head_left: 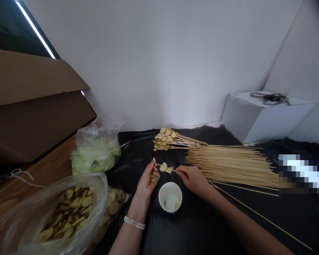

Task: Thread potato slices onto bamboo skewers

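Observation:
My right hand (pixel 192 177) grips a thin wooden skewer (pixel 174 170), which points left across the black cover. Two pale round slices that look like potato (pixel 163 166) are threaded on it. At the skewer's far end, my left hand (pixel 146 182) pinches another slice (pixel 154 160) between thumb and finger. Several more slices (pixel 154 178) rest in its curled fingers. Just below both hands stands a white bowl (pixel 170 187) with whitish contents and a small yellowish piece inside. Whether the tip has pierced the pinched slice is too small to tell.
Filled skewers (pixel 164 136) lie heaped near the wall, beside a wide bundle of bare skewers (pixel 234 164). On the left are an open plastic bag of slices (pixel 102 179), another bag of slices (pixel 114 205) and a bag of green vegetables (pixel 95 156). A white box (pixel 247 118) stands right.

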Tool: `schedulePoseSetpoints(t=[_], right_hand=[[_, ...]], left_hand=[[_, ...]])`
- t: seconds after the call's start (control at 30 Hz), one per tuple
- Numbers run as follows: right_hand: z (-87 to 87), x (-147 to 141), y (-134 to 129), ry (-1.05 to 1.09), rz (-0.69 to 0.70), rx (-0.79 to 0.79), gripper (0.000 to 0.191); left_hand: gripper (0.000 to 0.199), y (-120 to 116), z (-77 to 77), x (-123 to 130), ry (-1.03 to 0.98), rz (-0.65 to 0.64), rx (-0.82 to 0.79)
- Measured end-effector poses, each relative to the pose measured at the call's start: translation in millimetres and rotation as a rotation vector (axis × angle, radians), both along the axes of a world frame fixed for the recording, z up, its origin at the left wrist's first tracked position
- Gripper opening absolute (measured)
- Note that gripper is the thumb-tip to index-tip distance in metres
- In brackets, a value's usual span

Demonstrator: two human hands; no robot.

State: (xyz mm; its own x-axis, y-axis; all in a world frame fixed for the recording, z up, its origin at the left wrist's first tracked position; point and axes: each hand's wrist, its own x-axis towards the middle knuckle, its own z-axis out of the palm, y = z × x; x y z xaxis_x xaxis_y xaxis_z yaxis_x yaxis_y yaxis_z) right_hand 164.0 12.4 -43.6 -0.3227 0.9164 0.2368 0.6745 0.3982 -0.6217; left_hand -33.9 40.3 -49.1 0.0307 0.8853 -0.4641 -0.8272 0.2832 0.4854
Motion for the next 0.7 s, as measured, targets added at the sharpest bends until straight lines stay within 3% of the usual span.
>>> schedulePoseSetpoints(t=[0.47, 0.7], right_hand=[[5.1, -9.2, -7.8, -0.159, -0.045, -0.018, 0.027], [1.5, -12.1, -9.2, -0.182, -0.05, -0.003, 0.027]], left_hand=[[0.007, -0.8, -3.3, 3.7, 0.257, 0.103, 0.083], [0.006, -1.9, -5.0, 6.7, 0.288, 0.12, 0.094]])
